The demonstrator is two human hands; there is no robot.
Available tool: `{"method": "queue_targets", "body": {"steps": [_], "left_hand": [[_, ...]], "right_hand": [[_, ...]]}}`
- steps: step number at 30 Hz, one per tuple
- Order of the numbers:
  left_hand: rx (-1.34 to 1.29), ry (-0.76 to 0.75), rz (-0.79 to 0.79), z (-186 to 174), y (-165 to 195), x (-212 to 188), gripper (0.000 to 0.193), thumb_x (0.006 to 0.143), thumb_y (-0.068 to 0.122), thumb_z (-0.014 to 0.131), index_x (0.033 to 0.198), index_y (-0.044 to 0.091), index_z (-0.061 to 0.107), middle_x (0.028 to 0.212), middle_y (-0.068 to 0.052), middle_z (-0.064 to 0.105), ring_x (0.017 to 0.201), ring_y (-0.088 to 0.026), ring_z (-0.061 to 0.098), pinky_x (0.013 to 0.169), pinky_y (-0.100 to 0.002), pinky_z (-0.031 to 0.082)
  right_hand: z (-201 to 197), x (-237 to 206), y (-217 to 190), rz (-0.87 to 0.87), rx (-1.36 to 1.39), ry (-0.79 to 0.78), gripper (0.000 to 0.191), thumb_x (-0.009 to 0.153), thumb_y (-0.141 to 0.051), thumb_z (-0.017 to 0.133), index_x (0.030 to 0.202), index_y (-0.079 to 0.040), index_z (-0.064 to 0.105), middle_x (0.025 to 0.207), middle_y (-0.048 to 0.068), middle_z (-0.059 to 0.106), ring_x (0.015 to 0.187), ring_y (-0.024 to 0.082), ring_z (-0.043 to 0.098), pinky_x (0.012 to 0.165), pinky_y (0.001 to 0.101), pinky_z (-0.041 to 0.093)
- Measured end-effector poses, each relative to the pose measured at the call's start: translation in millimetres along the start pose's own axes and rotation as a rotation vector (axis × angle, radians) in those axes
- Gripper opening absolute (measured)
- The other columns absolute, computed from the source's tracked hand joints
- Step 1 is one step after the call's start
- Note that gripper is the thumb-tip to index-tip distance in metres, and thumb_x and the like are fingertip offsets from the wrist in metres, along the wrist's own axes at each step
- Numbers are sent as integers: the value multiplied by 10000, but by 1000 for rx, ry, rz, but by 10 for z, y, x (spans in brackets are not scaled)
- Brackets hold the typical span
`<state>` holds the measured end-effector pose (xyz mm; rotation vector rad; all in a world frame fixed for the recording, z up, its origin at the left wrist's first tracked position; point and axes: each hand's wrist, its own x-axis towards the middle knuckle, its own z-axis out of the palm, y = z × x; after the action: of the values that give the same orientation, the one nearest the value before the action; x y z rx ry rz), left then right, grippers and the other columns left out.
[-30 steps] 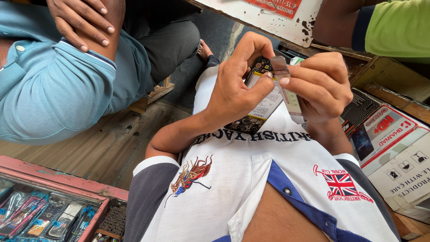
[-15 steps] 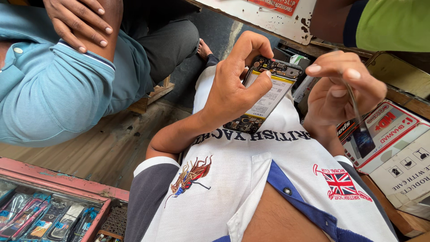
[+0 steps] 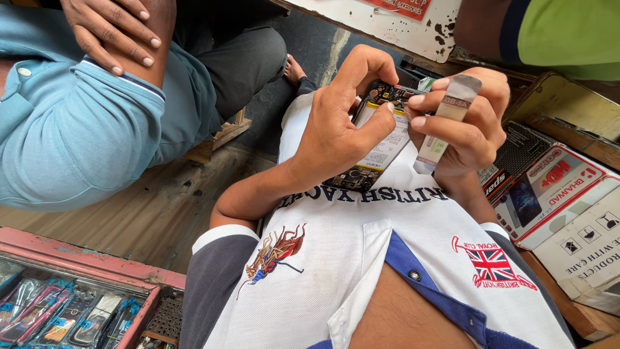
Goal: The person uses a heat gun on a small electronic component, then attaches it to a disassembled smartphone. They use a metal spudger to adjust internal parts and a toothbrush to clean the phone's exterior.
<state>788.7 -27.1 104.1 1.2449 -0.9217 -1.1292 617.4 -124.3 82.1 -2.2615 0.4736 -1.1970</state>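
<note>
Holding an opened mobile phone (image 3: 378, 139) above the lap, the left hand (image 3: 339, 126) wraps its fingers (image 3: 361, 64) around the device's edges, thumb pressed on the battery. The right hand (image 3: 465, 123), just beside it, pinches a flat metal opening tool (image 3: 445, 119) upright between closed fingers. Open room is tight: printed cartons (image 3: 562, 194) crowd the right, a seated person in a blue shirt (image 3: 71, 129) the left. The phone shows an exposed circuit board and pale labelled battery.
</note>
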Motion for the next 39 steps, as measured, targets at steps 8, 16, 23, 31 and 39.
{"method": "queue_targets", "body": {"steps": [8, 16, 23, 31, 39], "left_hand": [[22, 1, -16, -13, 11, 0, 255, 980, -13, 638, 1202, 21, 518, 1045, -33, 608, 986, -38, 618, 867, -181, 515], [25, -11, 11, -43, 29, 19, 254, 982, -12, 631, 1203, 25, 511, 1025, -33, 593, 953, -32, 602, 854, -182, 510], [36, -6, 8, -26, 48, 30, 227, 995, -1, 654, 1174, 24, 517, 978, -21, 602, 917, -21, 591, 833, -181, 505], [50, -6, -22, -21, 82, 1, 242, 988, 9, 666, 1178, 35, 520, 972, -17, 608, 891, -11, 592, 726, -167, 478], [47, -5, -27, -32, 88, -10, 234, 985, 11, 661, 1163, 35, 511, 966, -11, 621, 889, -5, 599, 712, -168, 482]], "right_hand": [[-33, 35, 7, -19, -26, -59, 234, 903, -102, 906, 1016, -114, 702, 1003, 42, 742, 1003, 276, 613, 891, 458, 519], [-46, 33, -22, -57, -70, -96, 266, 862, -94, 940, 1019, -89, 725, 1009, 52, 735, 994, 275, 615, 851, 456, 518], [-39, -31, -51, -30, -73, -87, 303, 847, -80, 971, 1025, -90, 726, 1013, 58, 708, 1013, 275, 624, 835, 437, 525], [-42, -98, -120, 26, -94, -84, 334, 864, -38, 964, 1061, -87, 699, 1047, 72, 695, 1046, 286, 620, 867, 425, 547], [-43, -110, -181, 96, -108, -110, 329, 886, -11, 919, 1087, -101, 675, 1077, 70, 690, 1070, 269, 619, 834, 367, 544]]}}
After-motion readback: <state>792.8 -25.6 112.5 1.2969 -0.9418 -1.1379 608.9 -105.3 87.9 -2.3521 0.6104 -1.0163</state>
